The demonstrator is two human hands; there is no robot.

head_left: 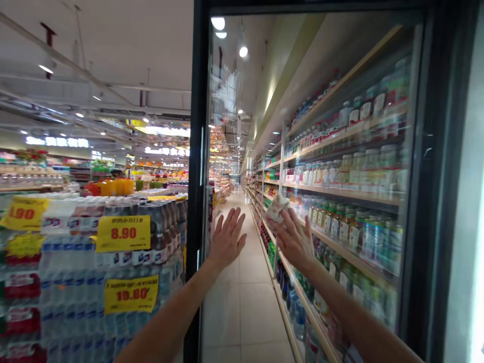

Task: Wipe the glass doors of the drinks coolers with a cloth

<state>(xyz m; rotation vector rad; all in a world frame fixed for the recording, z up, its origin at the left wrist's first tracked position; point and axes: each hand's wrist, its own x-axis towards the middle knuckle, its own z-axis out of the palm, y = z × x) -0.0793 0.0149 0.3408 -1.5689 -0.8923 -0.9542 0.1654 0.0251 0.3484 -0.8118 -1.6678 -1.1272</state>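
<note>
A tall glass door (200, 101) with a black frame stands in front of me. My left hand (228, 239) is at the glass near the door's left side, palm forward and fingers stretched out, with nothing in it. To its right, my right hand (298, 241) presses a crumpled whitish cloth (277, 207) to the pane. The cloth sticks out past the fingertips on the upper left; the part under the fingers is hidden. Both forearms reach up from the bottom of the view.
Shelves of bottled drinks (355, 171) show in the glass on the right, above a tiled floor (253, 302). Left of the door are stacked water bottle packs (71, 282) with yellow price signs (123, 233). A bright pale strip (463, 201) borders the far right.
</note>
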